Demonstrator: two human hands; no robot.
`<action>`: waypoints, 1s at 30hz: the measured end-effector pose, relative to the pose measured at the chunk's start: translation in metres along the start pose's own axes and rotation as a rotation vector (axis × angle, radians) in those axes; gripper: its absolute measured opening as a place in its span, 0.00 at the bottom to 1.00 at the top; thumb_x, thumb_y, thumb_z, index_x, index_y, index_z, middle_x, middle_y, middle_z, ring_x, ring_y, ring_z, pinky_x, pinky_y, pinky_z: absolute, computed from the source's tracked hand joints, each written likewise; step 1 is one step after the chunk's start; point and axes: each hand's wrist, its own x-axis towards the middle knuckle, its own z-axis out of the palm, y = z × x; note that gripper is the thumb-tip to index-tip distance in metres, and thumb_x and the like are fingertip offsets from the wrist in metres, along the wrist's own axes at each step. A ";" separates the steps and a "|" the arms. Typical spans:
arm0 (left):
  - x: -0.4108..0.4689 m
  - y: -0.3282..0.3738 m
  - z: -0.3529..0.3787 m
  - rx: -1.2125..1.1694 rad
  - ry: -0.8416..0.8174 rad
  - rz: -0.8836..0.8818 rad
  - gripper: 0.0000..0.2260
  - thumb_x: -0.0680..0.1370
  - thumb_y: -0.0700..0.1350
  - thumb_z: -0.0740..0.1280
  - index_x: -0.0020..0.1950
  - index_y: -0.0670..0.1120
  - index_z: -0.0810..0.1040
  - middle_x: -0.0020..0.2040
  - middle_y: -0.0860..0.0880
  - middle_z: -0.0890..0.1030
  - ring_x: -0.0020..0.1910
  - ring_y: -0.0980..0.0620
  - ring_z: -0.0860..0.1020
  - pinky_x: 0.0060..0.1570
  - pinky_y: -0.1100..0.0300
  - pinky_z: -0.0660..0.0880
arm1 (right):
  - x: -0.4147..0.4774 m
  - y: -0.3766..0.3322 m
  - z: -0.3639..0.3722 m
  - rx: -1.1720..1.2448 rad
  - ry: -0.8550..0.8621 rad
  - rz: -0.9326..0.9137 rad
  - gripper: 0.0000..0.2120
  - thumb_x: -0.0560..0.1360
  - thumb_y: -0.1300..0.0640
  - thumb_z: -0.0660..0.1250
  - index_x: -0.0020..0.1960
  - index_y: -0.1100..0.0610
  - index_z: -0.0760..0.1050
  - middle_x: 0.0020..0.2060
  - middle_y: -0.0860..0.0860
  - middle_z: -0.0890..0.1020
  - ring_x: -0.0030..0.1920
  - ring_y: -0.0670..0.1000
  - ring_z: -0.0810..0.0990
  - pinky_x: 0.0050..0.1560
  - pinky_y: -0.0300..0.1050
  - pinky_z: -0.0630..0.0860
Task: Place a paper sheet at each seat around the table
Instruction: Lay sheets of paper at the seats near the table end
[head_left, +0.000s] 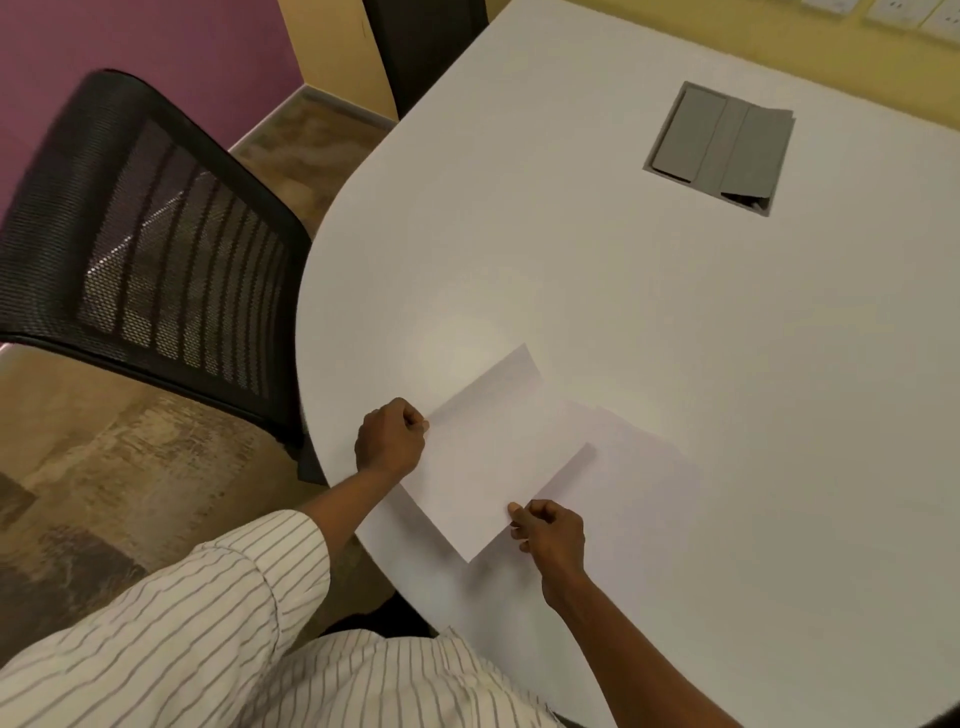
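Black mesh fills the back of an office chair (156, 244) at the far left, pushed close to the rounded edge of a white surface (571, 234), with mottled brown flooring (130, 467) below it and a purple wall (156, 36) behind. A person in a white shirt with thin dark stripes (208, 649) leans over that rounded edge, both arms reaching forward. The left hand (389, 441) is closed, thumb and fingers pinched on the left edge of a white paper sheet (488, 457). The sheet is held at an angle just above the surface, one corner pointing back toward the person and another lifted toward the middle of the surface. Right of it, the right hand (550, 532) is also closed, gripping the sheet's near right edge between thumb and curled fingers. The two hands are apart, one at each side of the sheet. More white paper (639, 467) lies flat under and to the right of the held sheet, pale against the surface; how many sheets are there cannot be told. Farther right and well away, a grey hinged cable hatch (722, 145) is set into the surface, one flap slightly raised.
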 end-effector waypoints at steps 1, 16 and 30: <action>0.014 -0.003 -0.010 0.002 -0.002 0.002 0.03 0.82 0.41 0.71 0.49 0.45 0.83 0.47 0.49 0.86 0.45 0.46 0.83 0.43 0.52 0.82 | 0.003 -0.008 0.015 0.003 -0.011 0.004 0.09 0.77 0.57 0.79 0.46 0.64 0.85 0.37 0.56 0.89 0.37 0.50 0.85 0.41 0.44 0.82; 0.221 0.030 -0.089 0.173 -0.065 0.158 0.05 0.81 0.42 0.73 0.45 0.46 0.83 0.52 0.45 0.88 0.54 0.41 0.84 0.56 0.47 0.83 | 0.077 -0.118 0.185 0.098 0.016 0.145 0.15 0.76 0.59 0.81 0.35 0.58 0.79 0.32 0.55 0.85 0.29 0.51 0.80 0.35 0.44 0.80; 0.334 0.057 -0.066 0.491 -0.072 0.290 0.07 0.84 0.43 0.67 0.54 0.44 0.84 0.56 0.43 0.84 0.65 0.42 0.75 0.66 0.50 0.68 | 0.150 -0.169 0.241 0.037 0.007 0.256 0.12 0.76 0.61 0.79 0.38 0.60 0.80 0.29 0.53 0.83 0.23 0.47 0.78 0.28 0.39 0.77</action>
